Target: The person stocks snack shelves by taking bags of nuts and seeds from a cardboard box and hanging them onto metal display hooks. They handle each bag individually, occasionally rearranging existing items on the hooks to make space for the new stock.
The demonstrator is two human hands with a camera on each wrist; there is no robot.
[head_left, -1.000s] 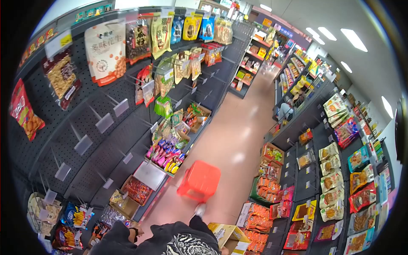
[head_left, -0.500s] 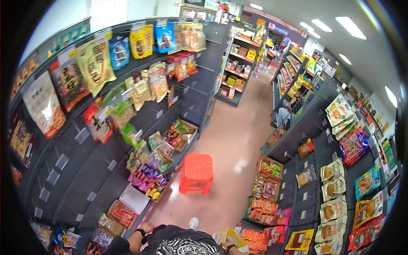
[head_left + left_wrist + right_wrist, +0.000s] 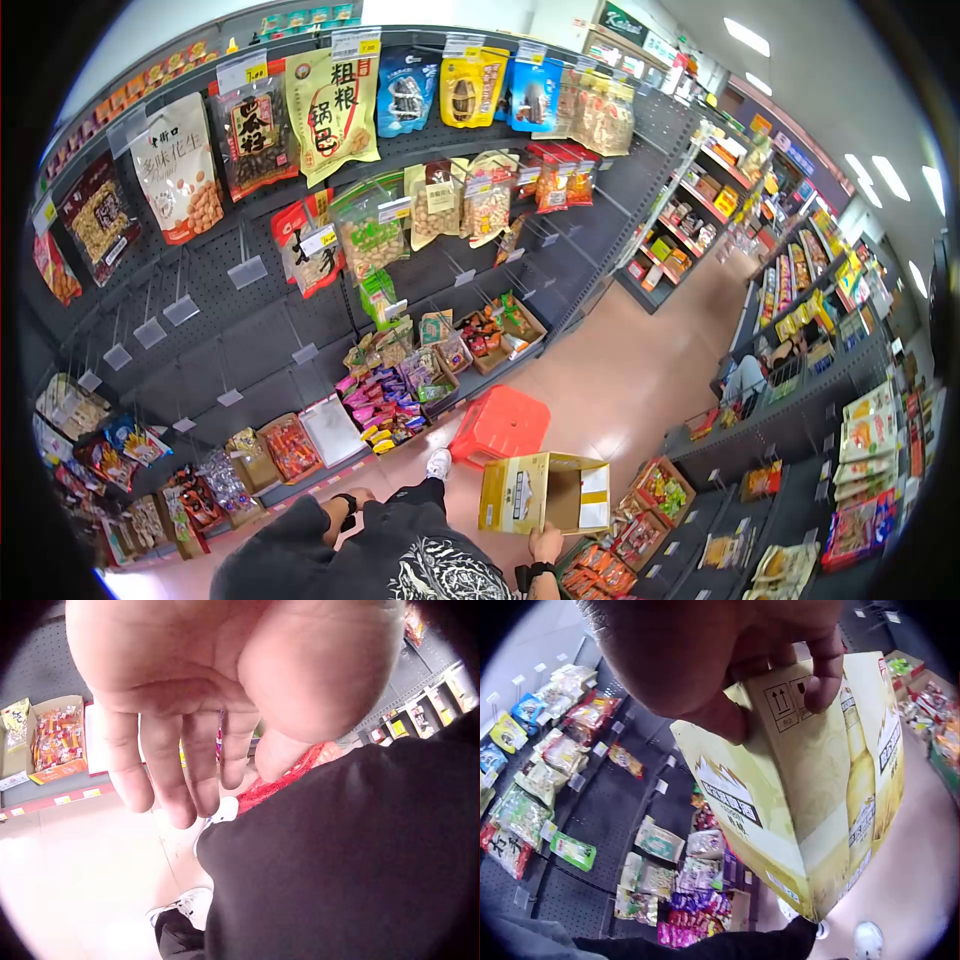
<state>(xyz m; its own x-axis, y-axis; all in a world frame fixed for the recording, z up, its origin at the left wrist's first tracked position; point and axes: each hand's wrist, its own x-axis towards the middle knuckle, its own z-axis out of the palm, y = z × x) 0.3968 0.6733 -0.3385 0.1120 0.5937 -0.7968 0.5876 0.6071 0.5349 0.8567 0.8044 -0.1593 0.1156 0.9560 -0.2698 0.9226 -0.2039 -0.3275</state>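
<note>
My right hand (image 3: pixel 546 543) grips the edge of a yellow cardboard beer carton (image 3: pixel 512 497), out in front of my body on the right. In the right wrist view the thumb and fingers pinch the carton (image 3: pixel 829 802) at its upper corner, and a printed bottle and mountain show on its sides. In the head view the carton's open side shows its brown inside. My left hand (image 3: pixel 180 697) hangs palm in view with relaxed fingers and holds nothing. A red plastic stool (image 3: pixel 508 422) stands on the floor just beyond the carton, partly overlapped by it.
On the left, a dark pegboard shelf (image 3: pixel 290 330) carries hanging snack bags, with candy boxes (image 3: pixel 292 448) along its bottom ledge. Another shelf (image 3: pixel 700 510) with snack packs lines the right side. The aisle floor (image 3: pixel 640 350) runs ahead; a seated person (image 3: pixel 745 380) is at the far right.
The view has turned left, toward the pegboard shelf. The carton has come up from the bottom edge to in front of me, with my right hand on it. The left hand stays low.
</note>
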